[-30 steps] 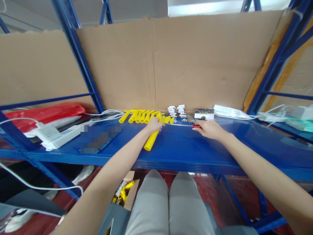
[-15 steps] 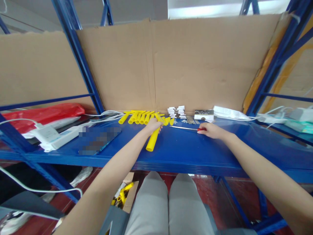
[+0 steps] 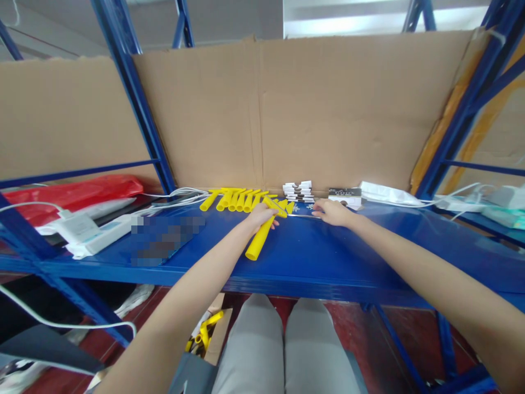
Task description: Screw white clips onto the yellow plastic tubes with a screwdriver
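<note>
The left hand [image 3: 261,214] grips one yellow tube [image 3: 259,241] lying on the blue shelf [image 3: 328,257], the right hand [image 3: 333,212] closes on a thin metal tool [image 3: 301,215] pointed at it — the row of yellow tubes [image 3: 233,199] behind looks finished, this one seemingly underway.

Blue shelf [image 3: 328,257] backed by cardboard sheet [image 3: 328,109]; row of yellow tubes [image 3: 233,198] at the back, white clips [image 3: 298,190] and small box [image 3: 345,192] beside them, white power strip [image 3: 96,236] and red bag [image 3: 74,189] left, white cables [image 3: 180,194] between.
</note>
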Demonstrator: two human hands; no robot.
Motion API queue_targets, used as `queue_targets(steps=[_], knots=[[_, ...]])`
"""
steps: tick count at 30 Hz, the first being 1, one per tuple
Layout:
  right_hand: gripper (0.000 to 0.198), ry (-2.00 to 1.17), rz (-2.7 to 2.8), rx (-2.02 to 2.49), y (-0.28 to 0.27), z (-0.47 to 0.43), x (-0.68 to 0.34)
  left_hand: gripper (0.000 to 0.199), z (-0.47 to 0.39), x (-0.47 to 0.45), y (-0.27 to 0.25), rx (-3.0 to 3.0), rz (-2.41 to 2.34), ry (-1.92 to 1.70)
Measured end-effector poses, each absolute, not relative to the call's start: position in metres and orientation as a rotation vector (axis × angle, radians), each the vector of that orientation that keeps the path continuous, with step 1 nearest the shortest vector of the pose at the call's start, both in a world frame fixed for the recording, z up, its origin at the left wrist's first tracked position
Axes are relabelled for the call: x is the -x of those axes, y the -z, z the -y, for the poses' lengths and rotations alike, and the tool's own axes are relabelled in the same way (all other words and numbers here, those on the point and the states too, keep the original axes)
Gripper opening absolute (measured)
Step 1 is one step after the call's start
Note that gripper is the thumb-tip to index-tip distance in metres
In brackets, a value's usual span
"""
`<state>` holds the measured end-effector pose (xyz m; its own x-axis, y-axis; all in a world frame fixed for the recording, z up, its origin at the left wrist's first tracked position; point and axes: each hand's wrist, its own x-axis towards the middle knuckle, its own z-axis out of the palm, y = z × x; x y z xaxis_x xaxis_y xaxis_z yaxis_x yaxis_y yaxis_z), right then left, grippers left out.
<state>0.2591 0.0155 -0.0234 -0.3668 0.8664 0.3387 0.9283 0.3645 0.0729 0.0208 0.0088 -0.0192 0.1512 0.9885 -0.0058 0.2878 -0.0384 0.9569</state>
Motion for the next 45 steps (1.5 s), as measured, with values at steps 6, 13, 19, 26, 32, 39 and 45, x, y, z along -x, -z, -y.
queue_targets(steps=[6,13,19,26,32,39,45], knots=[[0.019,0.233,2.356,1.676,0.02,-0.038,-0.216,0.02,-0.006,-0.021,0.016,-1.562,-1.341,-0.954],[0.018,0.083,2.261,1.761,0.026,-0.056,-0.198,0.027,-0.009,-0.016,0.015,-2.063,-1.351,-1.009],[0.019,0.091,2.253,1.818,0.027,-0.066,-0.195,0.044,-0.017,-0.015,0.026,-2.667,-1.324,-0.885],[0.022,0.144,2.285,1.874,0.023,-0.06,-0.191,0.05,-0.01,-0.015,0.025,-2.83,-1.133,-0.564],[0.025,0.24,2.341,1.868,0.023,-0.059,-0.187,0.049,-0.011,-0.012,0.027,-2.817,-1.034,-0.537],[0.028,0.264,2.318,1.917,0.025,-0.066,-0.189,0.045,-0.013,-0.011,0.027,-2.791,-1.023,-0.56],[0.029,0.274,2.326,1.905,0.028,-0.071,-0.19,0.045,-0.021,-0.005,0.031,-2.858,-1.107,-0.521]])
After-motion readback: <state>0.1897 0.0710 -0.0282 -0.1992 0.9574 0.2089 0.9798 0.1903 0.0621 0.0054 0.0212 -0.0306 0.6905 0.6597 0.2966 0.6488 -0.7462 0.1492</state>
